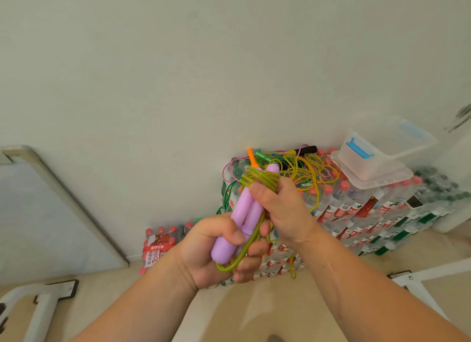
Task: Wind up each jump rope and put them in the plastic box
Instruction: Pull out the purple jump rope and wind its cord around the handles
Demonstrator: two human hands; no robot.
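Observation:
A jump rope with two purple handles (243, 214) and an olive-green cord (260, 177) is held in front of me. My left hand (216, 250) grips the lower ends of the two handles and a loop of cord. My right hand (280, 209) pinches the cord coils wound round the handles' upper ends. Behind, a tangle of other jump ropes (303, 168), yellow, green, pink, with orange and black handles, lies on stacked bottle packs. The clear plastic box (377, 158) with blue latches stands on its lid to the right of the tangle.
Shrink-wrapped packs of water bottles (369, 209) are stacked against the white wall, and a smaller pack (159, 245) sits on the floor to the left. A framed board (51, 214) leans on the wall at left. White metal frames (43, 308) stand on the beige floor.

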